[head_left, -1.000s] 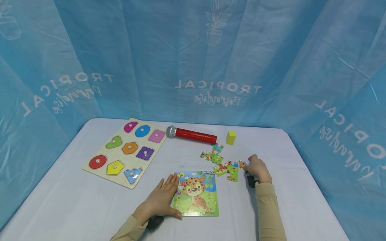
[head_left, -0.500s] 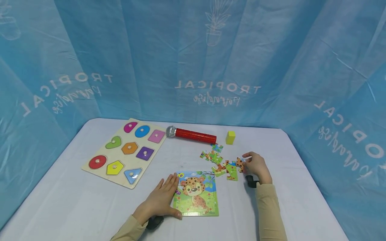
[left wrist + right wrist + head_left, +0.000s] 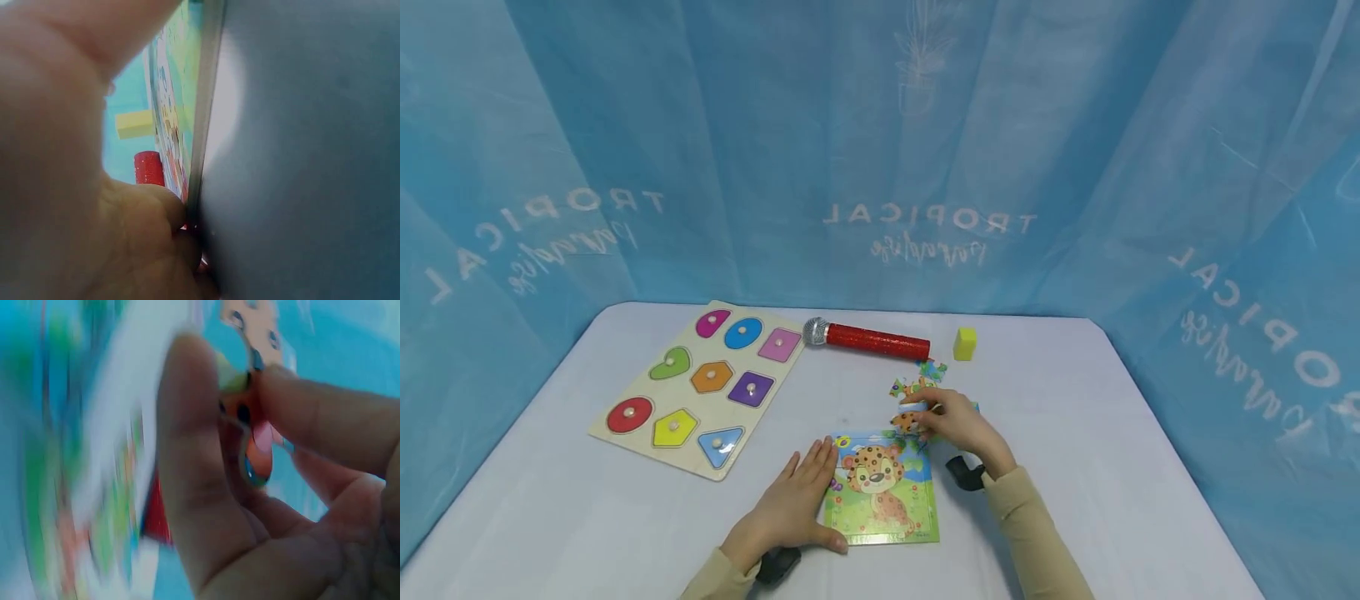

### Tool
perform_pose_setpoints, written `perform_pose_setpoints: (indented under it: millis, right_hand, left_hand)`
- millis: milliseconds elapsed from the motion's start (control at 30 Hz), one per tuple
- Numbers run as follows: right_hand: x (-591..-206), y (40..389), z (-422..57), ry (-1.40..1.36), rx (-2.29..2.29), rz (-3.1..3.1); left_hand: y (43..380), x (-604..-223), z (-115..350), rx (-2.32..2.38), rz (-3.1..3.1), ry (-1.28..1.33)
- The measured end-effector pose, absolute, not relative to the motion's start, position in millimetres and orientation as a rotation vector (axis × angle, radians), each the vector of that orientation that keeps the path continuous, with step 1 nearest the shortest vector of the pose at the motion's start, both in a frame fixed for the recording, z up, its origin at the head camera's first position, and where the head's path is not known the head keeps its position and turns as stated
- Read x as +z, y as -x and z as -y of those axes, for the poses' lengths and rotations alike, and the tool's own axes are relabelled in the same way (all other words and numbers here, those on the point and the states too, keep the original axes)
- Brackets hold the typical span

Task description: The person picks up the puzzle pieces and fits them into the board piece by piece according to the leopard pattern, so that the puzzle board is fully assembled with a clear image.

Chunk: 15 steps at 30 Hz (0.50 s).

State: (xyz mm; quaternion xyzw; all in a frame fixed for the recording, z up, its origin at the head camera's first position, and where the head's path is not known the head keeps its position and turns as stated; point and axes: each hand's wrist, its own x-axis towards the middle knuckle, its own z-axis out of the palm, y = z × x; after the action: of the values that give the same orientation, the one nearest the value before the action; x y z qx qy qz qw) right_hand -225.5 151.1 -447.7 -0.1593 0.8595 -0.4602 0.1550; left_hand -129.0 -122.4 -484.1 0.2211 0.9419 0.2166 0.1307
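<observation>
My left hand (image 3: 793, 504) lies with straight fingers along the left edge of a leopard picture puzzle board (image 3: 887, 512). In the left wrist view, the fingers of that hand (image 3: 137, 244) are close to the board's edge (image 3: 203, 125). A spotted orange jigsaw piece (image 3: 905, 422) is pinched between the thumb and fingers of my right hand (image 3: 961, 427), just over the board's top edge. The right wrist view shows the piece (image 3: 247, 409) between the fingertips, partly covered by them. Behind the right hand, several loose jigsaw pieces (image 3: 933, 370) are partly hidden.
A shape-peg board (image 3: 730, 425) with coloured knobbed pieces lies to the left. A red toy microphone (image 3: 876, 341) and a yellow block (image 3: 965, 343) sit toward the back. Blue curtain (image 3: 775, 167) surrounds the white table (image 3: 1112, 467) at the back and sides.
My right hand has lifted the spotted jigsaw piece from the right end of the loose pieces and carried it left to above the board's top edge. The left hand keeps its place.
</observation>
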Motion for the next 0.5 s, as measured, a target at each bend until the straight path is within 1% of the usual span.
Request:
perform_pose_setpoints:
  millis: [67,200,500]
  right_hand:
    - [-450,223,-134,0.545,-1.293,-2.387]
    - [-459,215,-114,0.526,-1.247,-2.298]
    - [-469,207,-106,0.42,-1.205,-2.359]
  left_hand:
    - [131,-481,124,0.618,-2.744,-0.641]
    - [132,-479,124,0.609,-2.747,-0.643]
    - [130,-482,122,0.611,-2.734,-0.627]
